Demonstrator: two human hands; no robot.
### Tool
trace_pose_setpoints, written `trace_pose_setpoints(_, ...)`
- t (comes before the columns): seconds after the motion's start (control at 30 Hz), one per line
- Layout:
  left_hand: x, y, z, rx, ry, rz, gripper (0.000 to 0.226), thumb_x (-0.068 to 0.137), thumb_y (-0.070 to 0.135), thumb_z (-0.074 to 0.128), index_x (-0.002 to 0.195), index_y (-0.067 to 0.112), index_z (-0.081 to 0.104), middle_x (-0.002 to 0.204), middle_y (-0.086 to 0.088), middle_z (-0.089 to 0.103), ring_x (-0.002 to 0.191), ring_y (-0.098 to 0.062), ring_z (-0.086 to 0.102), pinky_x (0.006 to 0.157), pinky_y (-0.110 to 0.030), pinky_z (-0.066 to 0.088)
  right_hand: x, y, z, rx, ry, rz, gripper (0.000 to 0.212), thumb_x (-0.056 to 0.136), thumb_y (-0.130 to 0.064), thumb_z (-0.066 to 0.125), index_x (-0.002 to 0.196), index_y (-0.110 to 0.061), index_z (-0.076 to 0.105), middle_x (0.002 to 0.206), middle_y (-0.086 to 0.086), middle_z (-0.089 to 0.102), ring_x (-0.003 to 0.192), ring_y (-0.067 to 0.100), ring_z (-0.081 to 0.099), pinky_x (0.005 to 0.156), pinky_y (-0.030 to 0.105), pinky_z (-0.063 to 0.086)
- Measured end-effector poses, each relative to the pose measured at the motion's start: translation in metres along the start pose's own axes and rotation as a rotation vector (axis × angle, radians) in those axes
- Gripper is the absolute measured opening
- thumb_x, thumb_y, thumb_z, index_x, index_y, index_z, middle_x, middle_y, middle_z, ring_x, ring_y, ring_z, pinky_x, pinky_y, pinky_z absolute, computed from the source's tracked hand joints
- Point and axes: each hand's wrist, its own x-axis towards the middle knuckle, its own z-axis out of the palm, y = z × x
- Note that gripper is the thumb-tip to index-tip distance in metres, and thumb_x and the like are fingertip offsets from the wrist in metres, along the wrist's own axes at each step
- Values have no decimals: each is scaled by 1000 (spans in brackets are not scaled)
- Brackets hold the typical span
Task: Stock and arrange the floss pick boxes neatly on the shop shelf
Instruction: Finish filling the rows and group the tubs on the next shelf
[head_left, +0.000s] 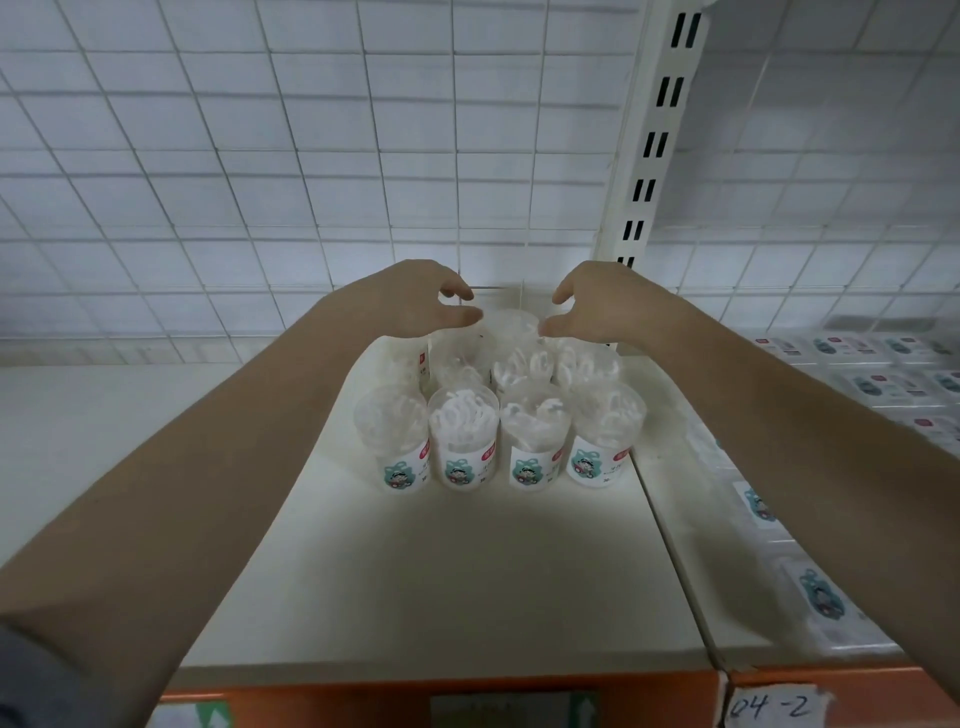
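I cannot tell whether my left hand (415, 301) or right hand (605, 306) touches the blurred rear tub (511, 325). At three o'clock, flat packs (883, 384) smear out of focus and leave the frame. At five o'clock, a handwritten tag (774, 706) is cropped.

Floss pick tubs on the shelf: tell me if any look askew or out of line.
The front row of tubs stands upright and even, labels forward. In the back row, the leftmost tub has its label turned sideways. Both hands, left and right, hover over the rear stacked tub.
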Motion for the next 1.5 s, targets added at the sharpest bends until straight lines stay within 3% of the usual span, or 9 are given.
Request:
trace_pose_setpoints(0.27,-67,2,-3,-15,214,-23,37,91,40,50,125,26,54,129,7,52,119,-9,46,90,-21,30,-34,-23,10,157,99,-329,42,91,-37,54,129,-19,53,135,-6,51,121,8,45,88,9,26)
trace_pose_setpoints(0.4,-106,6,11,-38,286,-66,37,90,41,51,125,29,54,131,9,51,122,-10,44,92,-22,31,-36,-35,28,161,19,-331,50,88,-46,55,133,-24,48,140,-7,46,125,10,43,95,18,30)
trace_pose_setpoints(0.5,-125,9,23,-146,354,-143,43,86,46,54,126,30,53,131,12,49,119,-6,43,83,-13,25,-32,-46,37,149,35,-246,59,82,-56,57,132,-25,48,139,-7,46,112,16,54,94,28,41)
trace_pose_setpoints(0.63,-141,8,39,-269,413,-184,51,76,46,66,122,29,54,106,20,50,104,-2,44,70,-12,27,-31,-58,45,124,89,-201,66,79,-59,59,133,-22,47,137,-5,47,124,17,45,103,37,36)
trace_pose_setpoints(0.77,-143,4,54,-338,402,-236,77,67,44,75,135,32,41,125,8,48,115,-13,47,85,-23,35,-32,-67,43,110,89,-167,60,80,-51,61,129,-18,50,129,0,52,120,22,47,100,41,38)
trace_pose_setpoints(1.1,-140,-5,54,-452,426,-223,75,68,32,77,135,24,45,118,3,57,108,-13,52,94,-25,40,-36,-75,41,169,116,-96,56,76,-43,68,115,-3,61,114,13,63,106,26,59,89,40,48)
trace_pose_setpoints(1.23,-140,-7,54,-458,413,-202,71,70,33,77,134,28,45,113,8,53,102,-9,50,88,-19,37,-34,-73,42,158,95,-110,55,79,-47,65,122,-14,56,120,2,58,111,21,53,92,34,45)
trace_pose_setpoints(1.33,-140,-9,55,-471,412,-189,71,70,33,77,133,30,45,114,10,51,103,-8,49,88,-19,36,-37,-67,38,242,85,-104,54,83,-49,60,125,-18,54,120,-1,58,105,17,58,78,26,45)
trace_pose_setpoints(1.5,-141,-9,59,-499,433,-176,68,70,32,78,131,30,48,112,10,52,99,-9,53,85,-19,38,-58,-35,26,337,190,-67,39,87,-41,58,121,-22,59,124,-5,58,115,6,52,86,17,32)
